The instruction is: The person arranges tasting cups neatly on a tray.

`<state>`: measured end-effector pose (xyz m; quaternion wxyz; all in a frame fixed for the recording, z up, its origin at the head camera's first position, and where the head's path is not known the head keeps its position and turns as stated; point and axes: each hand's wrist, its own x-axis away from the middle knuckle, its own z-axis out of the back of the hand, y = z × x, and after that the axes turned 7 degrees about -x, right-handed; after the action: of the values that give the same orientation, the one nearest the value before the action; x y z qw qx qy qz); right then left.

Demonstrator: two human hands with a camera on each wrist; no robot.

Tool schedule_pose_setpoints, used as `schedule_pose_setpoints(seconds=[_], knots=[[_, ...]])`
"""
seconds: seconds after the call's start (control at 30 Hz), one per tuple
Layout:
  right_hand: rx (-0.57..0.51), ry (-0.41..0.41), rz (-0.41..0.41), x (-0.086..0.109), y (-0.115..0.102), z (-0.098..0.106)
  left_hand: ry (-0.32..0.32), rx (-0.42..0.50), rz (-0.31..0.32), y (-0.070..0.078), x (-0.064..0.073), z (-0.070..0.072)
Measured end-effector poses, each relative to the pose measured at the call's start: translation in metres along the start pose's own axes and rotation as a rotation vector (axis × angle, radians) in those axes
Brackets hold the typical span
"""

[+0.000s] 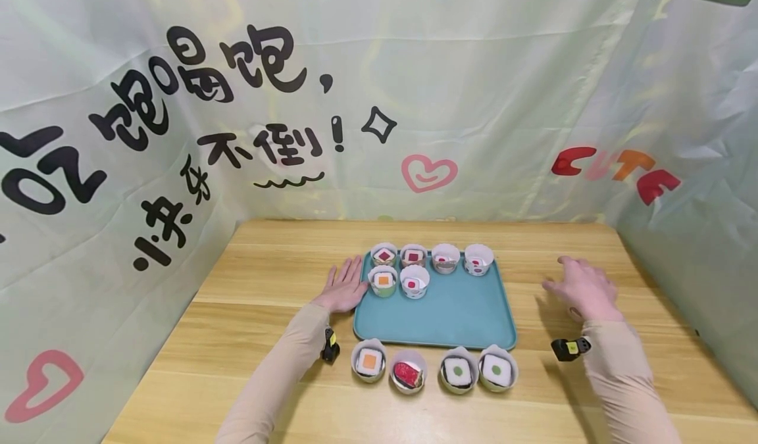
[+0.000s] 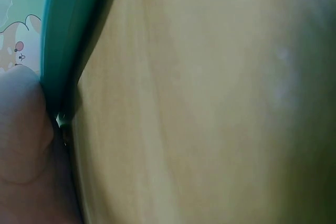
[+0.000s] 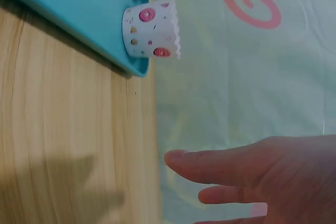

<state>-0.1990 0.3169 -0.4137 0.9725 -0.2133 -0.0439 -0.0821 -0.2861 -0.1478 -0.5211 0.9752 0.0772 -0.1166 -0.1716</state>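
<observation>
A blue-green tray [image 1: 438, 319] bears several paper cups, each with a piece of sushi-like food inside. My left hand [image 1: 343, 291] lies with straight fingers at the tray's left edge. In the left wrist view its thumb [image 2: 23, 129] overlaps the tray rim [image 2: 73, 30], beside a patterned cup [image 2: 23, 45]. To the right of the tray my right hand [image 1: 585, 289] hovers over the table, holding nothing, its fingers loosely extended. The nearest cup to it is a white patterned one [image 1: 478, 260] in the tray's back right corner, also seen in the right wrist view.
Before the tray's front edge stand a cup with an orange-square piece [image 1: 369, 361], a cup with a red-topped piece [image 1: 408, 371] and two cups with green-dotted pieces [image 1: 458, 370]. A printed cloth [image 1: 497, 102] hangs around the wooden table [image 1: 278, 240].
</observation>
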Motion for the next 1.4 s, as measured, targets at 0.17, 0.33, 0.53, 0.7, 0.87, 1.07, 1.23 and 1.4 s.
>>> schedule_pose_setpoints(seconds=[0.17,0.33,0.53,0.7,0.87,1.07,1.23,1.4], knots=[[-0.044,-0.036,-0.046,0.002,0.004,0.003,-0.010,0.002,0.002,-0.001,-0.001,0.000],[-0.057,-0.086,-0.064,0.002,0.009,0.005,-0.016,0.005,0.003,-0.002,-0.002,0.000],[-0.063,-0.128,-0.079,0.001,0.013,0.006,-0.008,0.017,0.005,-0.001,-0.001,0.000],[-0.065,-0.164,-0.087,-0.001,0.017,0.007,-0.004,0.017,0.007,0.002,0.000,0.001],[-0.058,-0.184,-0.082,-0.003,0.021,0.006,-0.001,0.025,0.006,0.004,0.001,0.002],[-0.056,-0.184,-0.073,-0.004,0.023,0.006,-0.012,0.026,0.009,0.004,0.001,0.003],[-0.057,-0.194,-0.069,-0.005,0.025,0.004,-0.015,0.020,0.010,0.004,0.001,0.004],[-0.062,-0.203,-0.060,-0.006,0.027,0.002,-0.011,0.015,0.007,0.003,0.002,0.004]])
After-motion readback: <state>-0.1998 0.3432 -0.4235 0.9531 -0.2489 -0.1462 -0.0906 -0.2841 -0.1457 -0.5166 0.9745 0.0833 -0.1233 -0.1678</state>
